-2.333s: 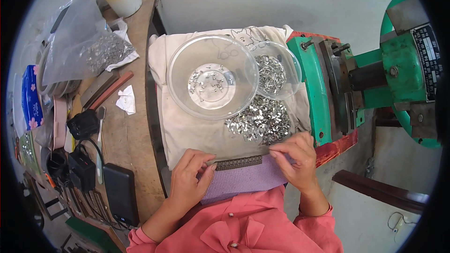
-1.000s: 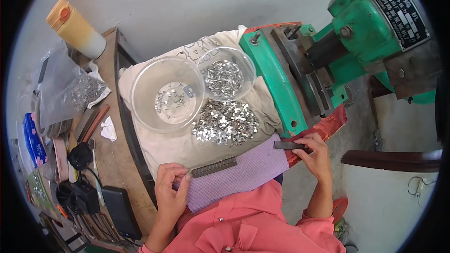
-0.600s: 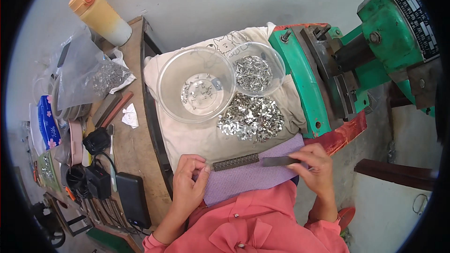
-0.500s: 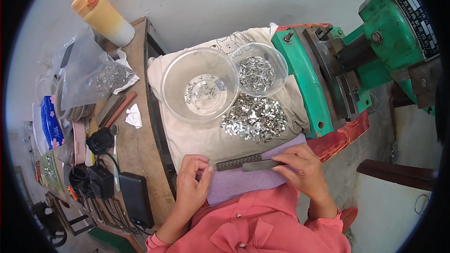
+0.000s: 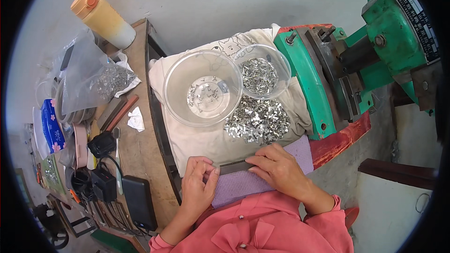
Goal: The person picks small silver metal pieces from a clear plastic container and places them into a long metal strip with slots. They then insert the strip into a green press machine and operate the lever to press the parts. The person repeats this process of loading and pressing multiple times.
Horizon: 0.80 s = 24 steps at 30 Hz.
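A dark flat metal bar [image 5: 233, 167] lies lengthwise between my hands, over the purple woven cloth [image 5: 234, 188] at my lap. My right hand [image 5: 283, 172] pinches its right end between thumb and fingers. At the other end, my left hand [image 5: 198, 188] is closed, thumb against fingers, gripping the end of a slotted metal strip that the bar now mostly hides. Just beyond the hands sits a heap of small shiny metal pieces [image 5: 262, 124] on a pale cloth [image 5: 185, 143]. Behind it stand a large clear tub [image 5: 169, 100] with a few small parts and a smaller clear tub [image 5: 284, 68] of thin metal pieces.
A green press [image 5: 311, 103] rises at the right on a red surface [image 5: 340, 143]. Along the left, a wooden table [image 5: 143, 154] bears a yellow bottle [image 5: 105, 18], a plastic bag of small parts [image 5: 110, 79], a black power bank [image 5: 139, 202] and a tissue pack [image 5: 50, 124].
My right hand has moved left and slightly up, bringing the flat bar over the slotted strip, which was visible before. My left hand stays at the strip's left end.
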Tool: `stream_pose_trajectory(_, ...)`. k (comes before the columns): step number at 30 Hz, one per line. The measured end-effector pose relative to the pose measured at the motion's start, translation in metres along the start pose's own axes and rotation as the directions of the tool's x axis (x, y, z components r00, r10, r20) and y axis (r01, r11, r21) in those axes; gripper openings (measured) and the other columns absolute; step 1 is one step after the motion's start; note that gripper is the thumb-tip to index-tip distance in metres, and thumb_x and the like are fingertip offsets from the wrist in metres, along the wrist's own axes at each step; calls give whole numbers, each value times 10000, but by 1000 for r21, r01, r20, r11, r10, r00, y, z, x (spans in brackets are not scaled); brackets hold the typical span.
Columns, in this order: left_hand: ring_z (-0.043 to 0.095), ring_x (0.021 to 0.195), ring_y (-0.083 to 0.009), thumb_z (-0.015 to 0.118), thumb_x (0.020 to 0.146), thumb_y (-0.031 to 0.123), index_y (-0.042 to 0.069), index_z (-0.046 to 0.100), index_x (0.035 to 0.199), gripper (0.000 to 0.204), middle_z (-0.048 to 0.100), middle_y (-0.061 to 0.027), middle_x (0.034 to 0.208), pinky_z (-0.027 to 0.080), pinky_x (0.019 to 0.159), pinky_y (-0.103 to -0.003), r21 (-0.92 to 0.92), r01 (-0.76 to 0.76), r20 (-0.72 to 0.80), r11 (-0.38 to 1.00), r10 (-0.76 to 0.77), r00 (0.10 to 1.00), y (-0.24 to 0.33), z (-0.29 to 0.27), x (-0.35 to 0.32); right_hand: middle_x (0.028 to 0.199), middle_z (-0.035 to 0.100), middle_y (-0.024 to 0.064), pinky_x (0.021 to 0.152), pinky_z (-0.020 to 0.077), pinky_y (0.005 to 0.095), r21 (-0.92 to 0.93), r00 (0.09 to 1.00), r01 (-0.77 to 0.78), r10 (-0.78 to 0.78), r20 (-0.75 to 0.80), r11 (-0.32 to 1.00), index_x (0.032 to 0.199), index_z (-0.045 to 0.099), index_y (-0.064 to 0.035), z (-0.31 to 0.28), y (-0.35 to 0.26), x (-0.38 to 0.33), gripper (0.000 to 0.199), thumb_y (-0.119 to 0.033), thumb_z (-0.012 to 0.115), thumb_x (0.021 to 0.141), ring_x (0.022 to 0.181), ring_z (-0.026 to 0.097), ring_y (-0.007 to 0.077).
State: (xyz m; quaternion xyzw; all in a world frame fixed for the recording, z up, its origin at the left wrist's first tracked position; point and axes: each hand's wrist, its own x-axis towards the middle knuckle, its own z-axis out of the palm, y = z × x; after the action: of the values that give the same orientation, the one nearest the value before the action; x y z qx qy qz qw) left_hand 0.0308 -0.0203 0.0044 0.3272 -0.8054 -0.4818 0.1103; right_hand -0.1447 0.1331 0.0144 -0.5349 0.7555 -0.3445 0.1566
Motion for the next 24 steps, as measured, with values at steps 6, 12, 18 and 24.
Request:
stream_pose_trajectory(6, 546, 725, -118, 697, 895, 41, -12, 602, 859, 114, 555, -96, 1041, 463, 615, -254, -54, 52, 22, 997, -51, 998, 2, 1, 0, 943, 622, 60, 709, 518, 362, 10, 1000, -8, 8, 14, 1000, 1010, 732, -73, -1, 1, 1, 280, -121, 823, 749, 857, 604, 261)
stream_pose_trajectory(12, 554, 722, -128, 708, 868, 12, -12, 606, 874, 105, 553, -99, 1037, 476, 637, -251, 8, 28, 45, 1000, -28, 999, 5, 0, 0, 962, 600, 92, 753, 520, 377, 35, 1000, -14, 14, -11, 999, 1067, 701, -29, -6, 1, -5, 315, -107, 795, 777, 894, 594, 284)
stream_pose_trajectory(18, 565, 765, -133, 730, 834, -14, 4, 653, 1025, 208, 552, -99, 1028, 493, 662, -257, -43, 24, 8, 999, -24, 1000, 2, 3, -1, 952, 613, 93, 733, 509, 375, -14, 989, -82, 79, -125, 997, 1084, 717, -34, -1, 10, -17, 344, -144, 816, 774, 866, 595, 279)
stream_pose_trajectory(24, 594, 818, -171, 771, 789, -7, 19, 682, 1057, 284, 570, -105, 1051, 513, 691, -281, 35, -53, 97, 998, 50, 994, 1, -1, -5, 924, 639, 60, 719, 507, 364, 50, 984, -46, 54, -170, 998, 1056, 733, -56, 3, 17, -27, 328, -133, 827, 751, 844, 605, 266)
